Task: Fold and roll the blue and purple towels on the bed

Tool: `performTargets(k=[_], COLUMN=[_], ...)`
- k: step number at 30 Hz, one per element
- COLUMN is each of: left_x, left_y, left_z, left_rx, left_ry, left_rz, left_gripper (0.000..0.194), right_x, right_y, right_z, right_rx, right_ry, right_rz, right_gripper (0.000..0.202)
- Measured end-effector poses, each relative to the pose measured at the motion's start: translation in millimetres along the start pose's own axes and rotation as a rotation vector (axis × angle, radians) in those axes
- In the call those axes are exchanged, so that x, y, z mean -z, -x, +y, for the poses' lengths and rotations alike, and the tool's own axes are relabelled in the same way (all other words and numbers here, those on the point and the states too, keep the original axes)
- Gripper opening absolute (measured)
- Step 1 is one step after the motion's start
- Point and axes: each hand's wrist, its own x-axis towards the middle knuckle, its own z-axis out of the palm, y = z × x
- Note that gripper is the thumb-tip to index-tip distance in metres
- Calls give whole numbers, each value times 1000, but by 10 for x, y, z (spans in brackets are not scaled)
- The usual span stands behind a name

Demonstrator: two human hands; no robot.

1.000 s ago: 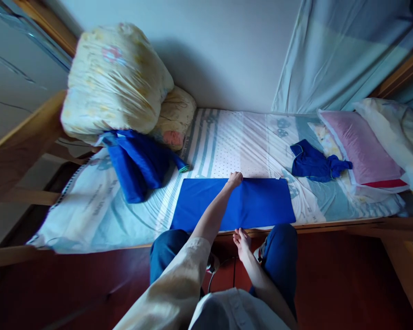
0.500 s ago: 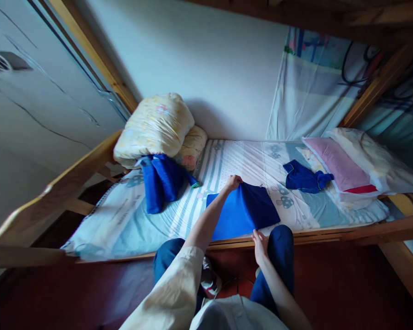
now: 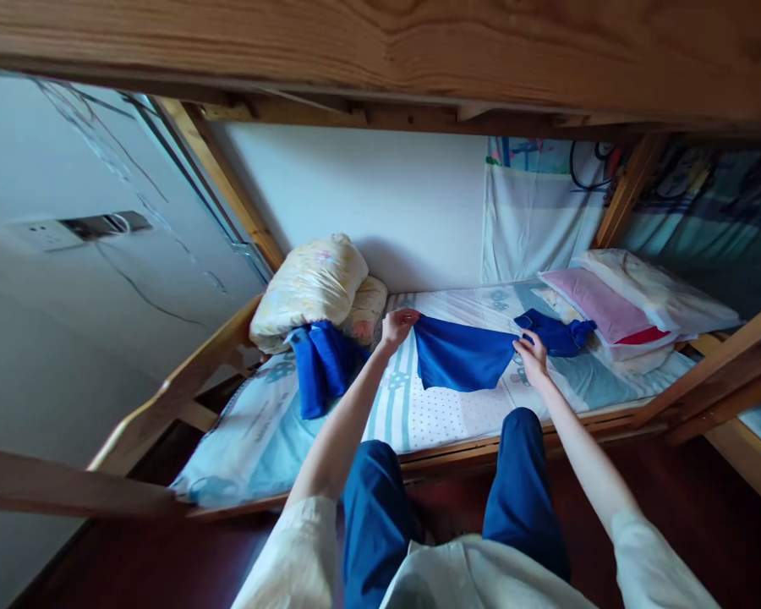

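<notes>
A blue piece of cloth (image 3: 462, 355), possibly a folded garment, is stretched between my two hands above the bed. My left hand (image 3: 399, 326) pinches its upper left corner. At the upper right corner, the fingers of my right hand (image 3: 532, 355) are closed on the cloth. The lower edge hangs loose over the patterned sheet (image 3: 393, 406). Beyond my right hand lies a crumpled blue garment (image 3: 555, 332) with thin light piping. To the left, another blue garment (image 3: 320, 359) lies folded against the quilt.
A bundled cream quilt (image 3: 314, 288) sits at the bed's left end. A pink pillow (image 3: 599, 300) and a plastic-wrapped one (image 3: 659, 292) are at the right. The upper bunk's wooden beam (image 3: 380, 55) crosses overhead. Wooden rails (image 3: 139, 406) border the bed.
The blue cloth has been lifted off the sheet and spread between both hands. My right hand has moved up from the bed edge to its right corner. The view has tilted upward.
</notes>
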Motion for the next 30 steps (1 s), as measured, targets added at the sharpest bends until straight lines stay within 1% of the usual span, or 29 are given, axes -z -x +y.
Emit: performTargets(k=[3,7,11,15,18,21,25,27,30], left_x=[155,302,430,552,628,692,763,798,851], left_y=[43,90,134,208,309,472,807,1007,1281], left_z=[95,209,270,269,253,239,235,246,273], left_rx=[-23,-40,-60,-56,-48,-31,18,74,198], left_ry=[102,141,97,48,24,-1,-14,23,114], left_rz=[57,75,113,95,77,29,-70,-119,-194], left_gripper=[27,34,35,35,32,30,28,32,42], right_x=[-67,-165,-211,-178,-119,-30,143,239,364], right_y=[-131,-215,-220,-154,-68,40,192,263,348], right_z=[-281,-505,-639,-715,-723,-698,-661,-650,-633], right_rx=[37,65,65,66,62,26,-49,-88,-139], right_ry=[31,44,48,110,178,217,269,293,333], right_rz=[-85,-120,-155,-225,-254,-263,-299,-326,-374], right_gripper=[47,46,48,49,49,52,55,56,57])
